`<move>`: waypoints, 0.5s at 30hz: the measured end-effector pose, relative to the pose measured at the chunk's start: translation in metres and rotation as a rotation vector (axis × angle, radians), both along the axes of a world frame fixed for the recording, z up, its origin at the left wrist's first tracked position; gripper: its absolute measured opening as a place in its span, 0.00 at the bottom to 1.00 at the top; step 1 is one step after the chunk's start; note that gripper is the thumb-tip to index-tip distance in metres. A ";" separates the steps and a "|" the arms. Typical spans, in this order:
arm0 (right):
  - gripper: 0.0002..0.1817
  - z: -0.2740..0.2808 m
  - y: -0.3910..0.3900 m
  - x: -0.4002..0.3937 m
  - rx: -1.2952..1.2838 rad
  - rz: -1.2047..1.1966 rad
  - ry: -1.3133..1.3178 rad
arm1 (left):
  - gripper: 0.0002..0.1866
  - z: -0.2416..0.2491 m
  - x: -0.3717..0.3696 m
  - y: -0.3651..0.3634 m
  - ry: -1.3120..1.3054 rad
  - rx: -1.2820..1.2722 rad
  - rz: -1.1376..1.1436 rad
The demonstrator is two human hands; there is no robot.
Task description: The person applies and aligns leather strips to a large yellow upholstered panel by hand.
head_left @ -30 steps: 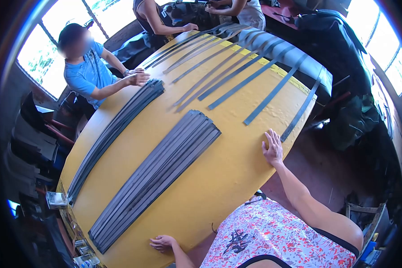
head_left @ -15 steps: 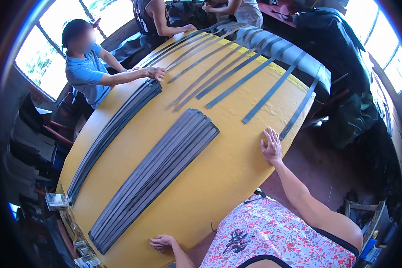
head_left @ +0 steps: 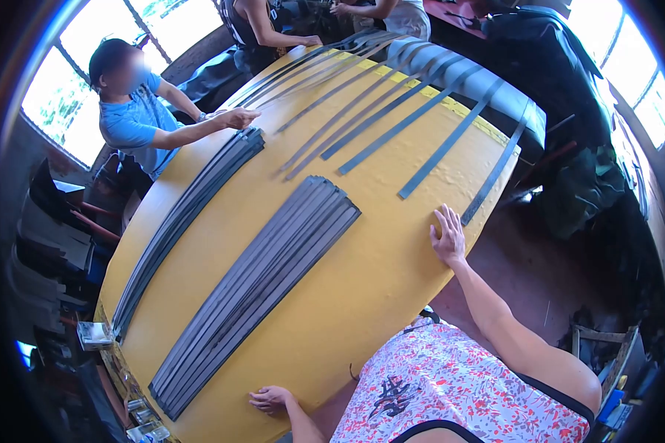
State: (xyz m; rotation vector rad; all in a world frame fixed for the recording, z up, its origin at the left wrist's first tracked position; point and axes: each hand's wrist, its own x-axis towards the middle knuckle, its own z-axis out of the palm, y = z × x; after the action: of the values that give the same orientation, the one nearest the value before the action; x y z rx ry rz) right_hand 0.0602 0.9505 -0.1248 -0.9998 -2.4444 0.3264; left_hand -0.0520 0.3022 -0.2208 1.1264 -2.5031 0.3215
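Note:
My left hand [head_left: 272, 399] rests on the yellow tabletop [head_left: 347, 295] near its lower edge, fingers apart and holding nothing. Flat near the right edge lies my right hand [head_left: 448, 235], fingers spread, just below the end of a single grey strip [head_left: 488, 188]. A thick bundle of grey strips [head_left: 255, 295] lies lengthwise between my hands and a second, darker bundle [head_left: 185, 221]. More single strips [head_left: 384, 140] are laid out side by side across the far end, several reaching over a grey roll [head_left: 473, 81].
A co-worker in a blue shirt [head_left: 137, 122] stands at the left side, one hand over the end of the darker bundle. Two more people stand at the far end. Dark material [head_left: 539, 59] is piled at the right. A small clear box [head_left: 94, 334] sits at the left corner.
The blue-shirted co-worker has leaned back to the left, and the outstretched hand has moved left. My hands have stayed in place on the tabletop.

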 end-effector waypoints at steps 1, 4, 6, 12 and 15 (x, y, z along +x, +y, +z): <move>0.26 0.000 0.000 0.000 0.003 0.001 0.003 | 0.21 -0.002 0.000 -0.001 0.000 0.000 -0.001; 0.26 0.000 0.000 0.000 0.001 -0.003 0.000 | 0.21 -0.004 -0.002 -0.002 0.006 -0.003 0.009; 0.26 0.002 -0.001 -0.001 -0.002 -0.004 -0.002 | 0.21 -0.004 -0.001 -0.002 0.009 0.000 -0.008; 0.26 0.004 -0.002 -0.001 0.001 -0.006 0.001 | 0.20 -0.007 -0.001 -0.004 -0.006 -0.056 0.010; 0.26 0.006 -0.003 -0.002 0.002 -0.007 0.006 | 0.20 0.005 0.000 0.004 -0.010 -0.037 -0.006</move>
State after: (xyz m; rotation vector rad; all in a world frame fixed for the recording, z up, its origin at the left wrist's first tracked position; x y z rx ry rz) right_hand 0.0585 0.9476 -0.1185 -1.0049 -2.4351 0.3246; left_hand -0.0519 0.3067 -0.2159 1.1048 -2.4978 0.3713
